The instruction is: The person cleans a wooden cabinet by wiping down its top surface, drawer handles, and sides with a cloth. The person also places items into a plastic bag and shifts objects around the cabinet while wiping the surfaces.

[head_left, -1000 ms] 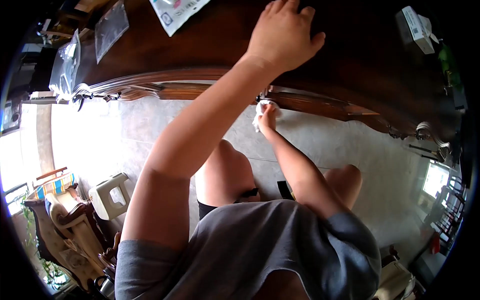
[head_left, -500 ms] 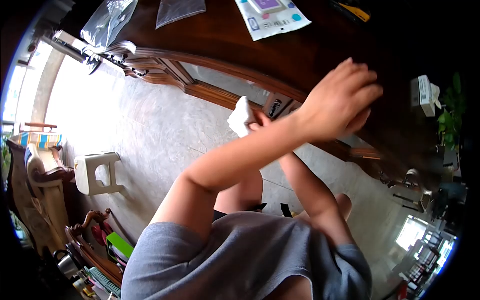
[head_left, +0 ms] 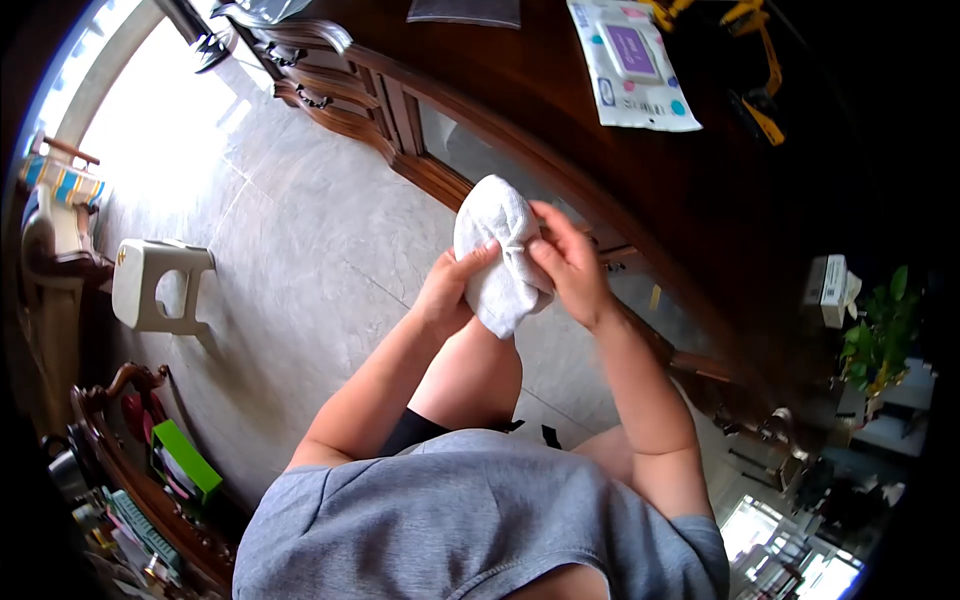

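A white cloth [head_left: 495,215], folded and creased, is held up over my lap between both hands. My left hand [head_left: 448,290] grips its left side, with the thumb pressed on the front and the fingers behind it. At the right edge, my right hand [head_left: 573,262] has its thumb on the cloth and its fingers curled around the far side. The cloth's back is hidden.
A dark wooden cabinet [head_left: 640,215] stands in front of me. On top lie a wipes pack [head_left: 640,75], a clear plastic bag [head_left: 465,10] and black-and-yellow tools [head_left: 765,118]. A tissue box [head_left: 832,290], a plant [head_left: 875,345] and a plastic stool [head_left: 160,285] are around.
My left hand has come back from over the cabinet top at the right and now grips the cloth. The cloth looks more spread out. The view has turned.
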Available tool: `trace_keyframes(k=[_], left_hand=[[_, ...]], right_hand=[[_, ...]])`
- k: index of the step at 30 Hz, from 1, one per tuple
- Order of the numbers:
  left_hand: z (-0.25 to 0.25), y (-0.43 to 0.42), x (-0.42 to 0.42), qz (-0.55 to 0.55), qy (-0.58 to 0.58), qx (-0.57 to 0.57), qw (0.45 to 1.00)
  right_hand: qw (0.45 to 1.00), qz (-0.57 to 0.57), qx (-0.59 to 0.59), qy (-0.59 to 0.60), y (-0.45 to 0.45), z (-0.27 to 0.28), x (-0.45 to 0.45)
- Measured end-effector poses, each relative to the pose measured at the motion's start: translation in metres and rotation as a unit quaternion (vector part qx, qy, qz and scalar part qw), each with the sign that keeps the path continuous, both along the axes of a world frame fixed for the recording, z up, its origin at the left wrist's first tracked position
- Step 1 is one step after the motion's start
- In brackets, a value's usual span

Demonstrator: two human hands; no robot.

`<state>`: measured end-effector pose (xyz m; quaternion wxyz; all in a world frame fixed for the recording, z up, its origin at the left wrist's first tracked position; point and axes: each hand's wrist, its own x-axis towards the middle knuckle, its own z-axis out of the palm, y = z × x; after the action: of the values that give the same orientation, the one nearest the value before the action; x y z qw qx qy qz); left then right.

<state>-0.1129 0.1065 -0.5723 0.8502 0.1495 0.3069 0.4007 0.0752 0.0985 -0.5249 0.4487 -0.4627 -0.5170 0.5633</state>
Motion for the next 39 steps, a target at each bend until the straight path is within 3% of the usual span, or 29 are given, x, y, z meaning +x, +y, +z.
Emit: trace_keyframes(k=[2,4,6,7,9,10,11,12,14,15,16,17,18,20,23,26,28,31,32,39], left_hand=[[0.003,0.019,-0.014,0.099,0.032,0.011,0.995],[-0.001,0.045,-0.036,0.235,0.102,0.053,0.965],[-0.014,0.082,-0.053,0.43,0.171,0.127,0.877],[-0.02,0.106,-0.062,0.499,0.243,0.195,0.809],[-0.025,0.155,-0.062,0.578,0.384,0.224,0.684],[-0.016,0.168,-0.055,0.554,0.491,0.237,0.629],[-0.037,0.194,-0.046,0.546,0.469,0.286,0.632],[-0.02,0.193,-0.024,0.529,0.449,0.302,0.653],[-0.031,0.186,0.028,0.468,0.435,0.332,0.694],[-0.042,0.172,0.057,0.48,0.479,0.328,0.658],[-0.039,0.148,0.086,0.517,0.44,0.344,0.649],[-0.037,0.119,0.112,0.5,0.412,0.332,0.686],[-0.042,0.097,0.141,0.532,0.442,0.359,0.626],[-0.041,0.024,0.185,0.427,0.398,0.351,0.732],[-0.051,-0.055,0.218,0.282,0.289,0.439,0.803],[-0.064,-0.06,0.218,0.225,0.34,0.528,0.745],[-0.072,-0.037,0.196,0.209,0.404,0.614,0.645],[-0.062,-0.017,0.168,0.179,0.449,0.685,0.546],[-0.062,-0.012,0.163,0.179,0.451,0.684,0.545],[-0.069,0.03,0.131,0.25,0.446,0.764,0.394]], right_hand=[[0.973,-0.033,0.101,-0.206,0.012,0.047,0.011],[0.938,-0.106,0.214,-0.252,0.027,0.074,0.031],[0.901,-0.148,0.271,-0.305,0.039,0.078,0.072],[0.882,-0.151,0.301,-0.331,0.045,0.079,0.087],[0.863,-0.138,0.331,-0.355,0.053,0.074,0.1],[0.864,-0.124,0.336,-0.354,0.056,0.071,0.102],[0.873,-0.113,0.333,-0.339,0.057,0.072,0.099],[0.873,-0.109,0.33,-0.341,0.058,0.074,0.096],[0.841,-0.062,0.367,-0.393,0.058,0.077,0.093],[0.855,-0.084,0.341,-0.382,0.058,0.075,0.095],[0.856,-0.083,0.338,-0.383,0.06,0.073,0.097],[0.869,-0.102,0.321,-0.363,0.062,0.071,0.099],[0.881,-0.12,0.302,-0.344,0.062,0.069,0.101],[0.878,-0.117,0.299,-0.356,0.063,0.068,0.102],[0.893,-0.117,0.278,-0.334,0.063,0.069,0.102],[0.901,-0.121,0.256,-0.328,0.062,0.069,0.104],[0.903,-0.121,0.252,-0.325,0.062,0.069,0.105],[0.906,-0.118,0.246,-0.324,0.062,0.068,0.106],[0.905,-0.118,0.246,-0.326,0.063,0.068,0.106],[0.917,-0.116,0.231,-0.304,0.065,0.068,0.107]])
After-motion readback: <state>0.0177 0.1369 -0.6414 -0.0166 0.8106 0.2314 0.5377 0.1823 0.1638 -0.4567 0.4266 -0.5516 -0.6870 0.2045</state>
